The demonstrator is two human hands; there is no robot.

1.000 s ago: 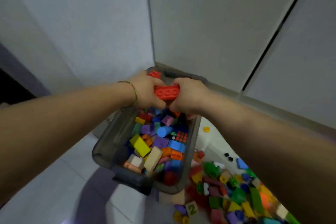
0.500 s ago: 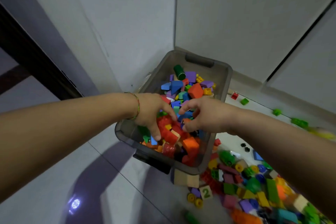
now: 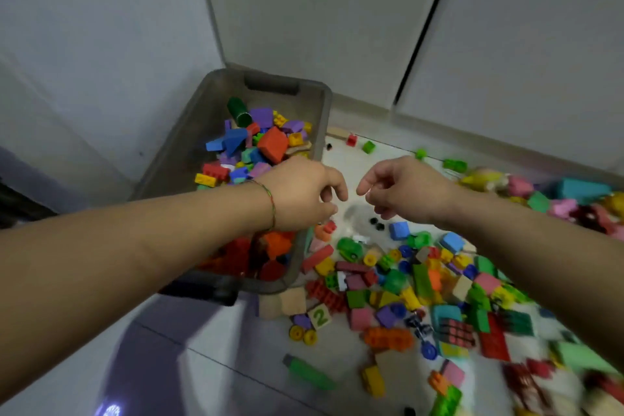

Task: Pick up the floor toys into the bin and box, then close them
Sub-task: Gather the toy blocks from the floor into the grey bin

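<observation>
The grey bin (image 3: 202,111) stands open-topped on the floor (image 3: 202,365) in a corner, heaped with coloured blocks (image 3: 271,143); the loose floor toys (image 3: 405,280) lie spread just to its right, some against its wall; a tan block marked 2 (image 3: 319,316) sits near its near corner. The left hand (image 3: 300,192) hovers over the bin's right rim, grip slack and empty, fingers loosely curled; the right hand (image 3: 401,186) hangs beside it over the floor, grip likewise loose, holding nothing; a thread bracelet (image 3: 270,199) circles the left wrist.
</observation>
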